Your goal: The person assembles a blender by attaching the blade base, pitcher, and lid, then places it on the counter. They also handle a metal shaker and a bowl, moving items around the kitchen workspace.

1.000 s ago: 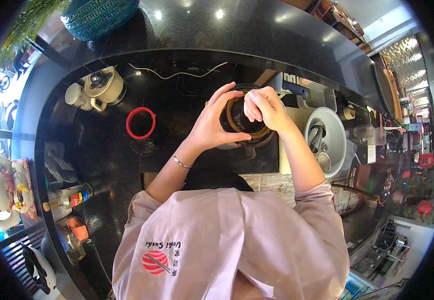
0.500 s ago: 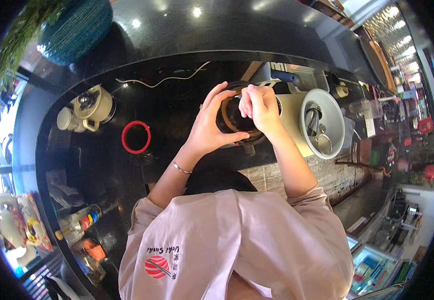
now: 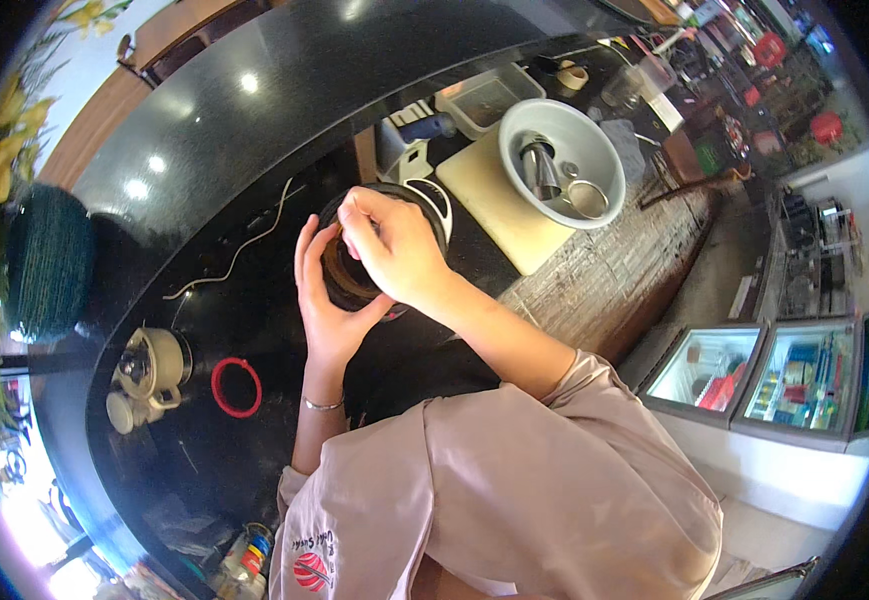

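A dark round container [image 3: 346, 276] with a brownish ring inside its rim stands on the black counter in front of me. My left hand [image 3: 330, 315] is curved around its near left side, thumb and fingers spread along the rim. Over its opening, my right hand [image 3: 394, 248] is closed in a fist, knuckles up. Whatever those fingers may hold is hidden beneath the hand. A white curved handle-like piece [image 3: 441, 203] shows just beyond the container, to the right.
Right of the container, a grey bowl [image 3: 609, 165] with metal utensils rests on a cream cutting board [image 3: 479, 190]. A clear plastic tub [image 3: 489, 100] lies behind. Leftward are a red ring [image 3: 216, 388], a cream lidded pot [image 3: 161, 372] and a white cord [image 3: 239, 250].
The view has turned and shifted, so the counter things appear rotated. Both hands stay at the container, the left around its rim and the right closed over the opening.
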`<control>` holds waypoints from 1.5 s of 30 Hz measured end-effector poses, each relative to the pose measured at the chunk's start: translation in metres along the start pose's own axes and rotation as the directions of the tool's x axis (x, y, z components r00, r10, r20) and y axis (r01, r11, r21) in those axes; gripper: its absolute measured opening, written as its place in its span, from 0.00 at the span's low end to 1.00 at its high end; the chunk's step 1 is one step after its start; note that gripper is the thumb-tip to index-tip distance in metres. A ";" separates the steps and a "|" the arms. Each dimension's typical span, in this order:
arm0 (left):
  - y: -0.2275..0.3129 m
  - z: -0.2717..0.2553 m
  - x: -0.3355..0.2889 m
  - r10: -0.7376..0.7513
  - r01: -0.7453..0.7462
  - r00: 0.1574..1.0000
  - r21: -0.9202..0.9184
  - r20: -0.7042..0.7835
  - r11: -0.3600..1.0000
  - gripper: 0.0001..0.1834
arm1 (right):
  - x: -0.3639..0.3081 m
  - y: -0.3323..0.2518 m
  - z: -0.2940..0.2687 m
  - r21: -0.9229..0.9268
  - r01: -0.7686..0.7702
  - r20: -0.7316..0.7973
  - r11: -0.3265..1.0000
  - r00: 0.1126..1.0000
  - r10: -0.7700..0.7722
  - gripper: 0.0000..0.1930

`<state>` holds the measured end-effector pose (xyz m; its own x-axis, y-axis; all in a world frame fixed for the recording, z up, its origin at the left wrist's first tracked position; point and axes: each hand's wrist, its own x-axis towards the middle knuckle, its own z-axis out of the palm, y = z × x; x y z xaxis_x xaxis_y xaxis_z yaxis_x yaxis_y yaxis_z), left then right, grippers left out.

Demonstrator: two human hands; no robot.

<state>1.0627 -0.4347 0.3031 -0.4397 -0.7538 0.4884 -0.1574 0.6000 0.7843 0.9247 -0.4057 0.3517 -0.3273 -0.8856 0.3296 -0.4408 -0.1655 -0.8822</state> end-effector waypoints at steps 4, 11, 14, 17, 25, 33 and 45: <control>0.003 0.000 0.001 -0.037 0.037 0.998 -0.010 0.048 0.999 0.50 | -0.004 -0.007 -0.030 0.164 0.177 -0.049 0.970 0.984 -0.171 0.10; 0.005 -0.002 0.002 -0.067 0.071 0.995 -0.052 0.074 0.996 0.53 | -0.002 0.106 -0.174 -0.299 -0.169 -0.256 0.939 0.962 0.091 0.12; 0.004 -0.002 0.002 -0.064 0.067 0.995 -0.033 0.072 0.997 0.54 | -0.017 0.171 -0.246 -0.395 -0.411 -0.403 0.821 0.881 0.247 0.17; 0.004 0.000 0.004 -0.086 0.090 0.993 -0.042 0.083 0.995 0.54 | -0.034 0.222 -0.310 -0.542 -0.503 -0.383 0.674 0.861 0.335 0.18; 0.005 0.003 0.001 -0.136 0.140 0.989 -0.085 0.053 0.987 0.57 | -0.030 0.226 -0.352 -0.554 -0.544 -0.345 0.630 0.839 0.421 0.19; 0.006 0.008 0.006 -0.177 0.177 0.983 -0.011 0.057 0.984 0.60 | -0.008 0.261 -0.394 -0.528 -0.543 -0.309 0.653 0.839 0.448 0.19; -0.015 -0.077 -0.068 -0.304 0.453 0.633 0.021 -0.712 0.891 0.32 | 0.044 0.310 -0.393 -0.437 -0.239 -0.140 0.867 0.970 0.197 0.12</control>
<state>1.1633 -0.4132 0.2874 0.3996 -0.8502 0.3427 -0.3582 0.1994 0.9121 0.4451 -0.3248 0.2252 -0.5212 -0.8314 0.1925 -0.6691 0.2581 -0.6969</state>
